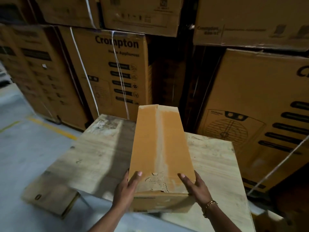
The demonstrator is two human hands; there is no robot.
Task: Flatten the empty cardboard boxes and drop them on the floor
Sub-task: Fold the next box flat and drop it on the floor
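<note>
Because it is not flat yet, the box (pixel 160 148) is held over the table's (pixel 214 164) near edge, its near corners gripped by the left hand (pixel 127 190) and the right hand (pixel 197 186), likely so it can be squashed.

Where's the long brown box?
Head view, centre: the box stretches away over the wooden table, its near end held between the left hand and right hand, cartons stacked behind.

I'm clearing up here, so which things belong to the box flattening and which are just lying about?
In the job: long cardboard box, held by left hand and right hand; floor.
Just lying about: wooden table, stacked Crompton cartons.
</note>
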